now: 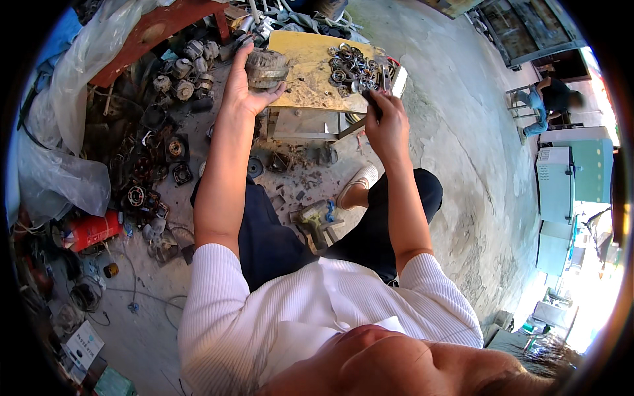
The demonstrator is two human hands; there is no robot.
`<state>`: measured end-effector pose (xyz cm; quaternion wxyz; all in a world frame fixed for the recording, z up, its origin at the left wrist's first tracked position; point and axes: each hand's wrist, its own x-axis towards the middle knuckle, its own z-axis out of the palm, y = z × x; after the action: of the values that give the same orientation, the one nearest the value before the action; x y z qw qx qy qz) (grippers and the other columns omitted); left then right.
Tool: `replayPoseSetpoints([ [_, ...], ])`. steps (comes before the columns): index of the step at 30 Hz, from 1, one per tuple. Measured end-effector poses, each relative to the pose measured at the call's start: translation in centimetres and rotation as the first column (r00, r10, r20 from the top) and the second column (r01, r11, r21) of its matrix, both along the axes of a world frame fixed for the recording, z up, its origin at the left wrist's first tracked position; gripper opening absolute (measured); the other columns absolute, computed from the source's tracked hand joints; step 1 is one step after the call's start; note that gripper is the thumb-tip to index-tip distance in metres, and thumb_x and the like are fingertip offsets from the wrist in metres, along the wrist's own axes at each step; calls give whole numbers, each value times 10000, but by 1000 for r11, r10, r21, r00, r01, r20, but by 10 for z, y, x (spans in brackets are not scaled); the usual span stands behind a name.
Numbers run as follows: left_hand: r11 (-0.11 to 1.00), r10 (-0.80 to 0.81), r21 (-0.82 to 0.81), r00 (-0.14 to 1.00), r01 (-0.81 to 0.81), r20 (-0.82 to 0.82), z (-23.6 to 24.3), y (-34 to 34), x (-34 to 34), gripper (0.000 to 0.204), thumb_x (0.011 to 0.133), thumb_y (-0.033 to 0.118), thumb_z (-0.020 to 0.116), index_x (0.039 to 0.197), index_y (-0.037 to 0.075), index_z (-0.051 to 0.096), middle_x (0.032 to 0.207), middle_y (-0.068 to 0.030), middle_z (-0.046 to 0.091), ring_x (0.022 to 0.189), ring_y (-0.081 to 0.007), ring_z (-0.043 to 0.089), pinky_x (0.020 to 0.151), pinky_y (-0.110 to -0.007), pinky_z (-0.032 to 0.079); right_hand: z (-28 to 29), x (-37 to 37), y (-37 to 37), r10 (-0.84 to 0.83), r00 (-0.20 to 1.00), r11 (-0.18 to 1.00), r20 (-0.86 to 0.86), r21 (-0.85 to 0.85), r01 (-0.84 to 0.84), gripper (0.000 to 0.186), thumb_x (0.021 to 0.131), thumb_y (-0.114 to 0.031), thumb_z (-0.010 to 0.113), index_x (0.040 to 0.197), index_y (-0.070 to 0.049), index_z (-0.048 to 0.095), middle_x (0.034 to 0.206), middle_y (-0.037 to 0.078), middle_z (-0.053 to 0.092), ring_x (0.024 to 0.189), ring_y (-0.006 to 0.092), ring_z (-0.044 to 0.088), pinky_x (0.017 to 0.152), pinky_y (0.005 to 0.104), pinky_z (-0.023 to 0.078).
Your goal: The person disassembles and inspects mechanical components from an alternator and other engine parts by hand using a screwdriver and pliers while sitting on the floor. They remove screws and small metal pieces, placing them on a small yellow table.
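My left hand (247,92) is closed around the side of a grimy, ribbed, drum-shaped motor part (267,68), at the left edge of a worn yellow tabletop (300,56). The thumb lies along its near side, and the fingers reach up its left side. In my closed right hand (388,125) is a dark-handled tool (371,102), pointing toward the table; its working end is hard to make out. Just beyond that hand, a heap of metal rings and bearings (350,66) lies on the tabletop.
Several round motor parts (185,69) are piled on the floor left of the table. More greasy parts, a red container (92,231) and plastic sheeting (53,171) fill the left side. A small stool-like object (320,221) stands between my legs. Another person (555,96) sits far right.
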<state>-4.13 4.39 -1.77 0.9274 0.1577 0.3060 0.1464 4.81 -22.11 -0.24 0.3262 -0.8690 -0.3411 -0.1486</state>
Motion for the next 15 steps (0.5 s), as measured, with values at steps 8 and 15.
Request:
replayPoseSetpoints([
  [8,1000,9,-1,1000,-9,5,-2,2,-5,677,687,446,813,1215,121,541,1227,-161,528,1150,-346,432,956,-519,397,9,-45,-38,115,971,992,-212,-21,-122,303,832,-18,626,1130,-41,677,1026,146,635,846,297,662,749,345,525],
  [15,999,19,-25,1000,-19,-8,-5,7,-6,715,675,448,822,1235,115,526,1262,-167,501,1166,-350,421,970,-511,386,0,-38,-38,10,992,999,-125,48,-4,320,845,-12,607,1154,-71,664,1055,122,624,868,295,653,767,354,527],
])
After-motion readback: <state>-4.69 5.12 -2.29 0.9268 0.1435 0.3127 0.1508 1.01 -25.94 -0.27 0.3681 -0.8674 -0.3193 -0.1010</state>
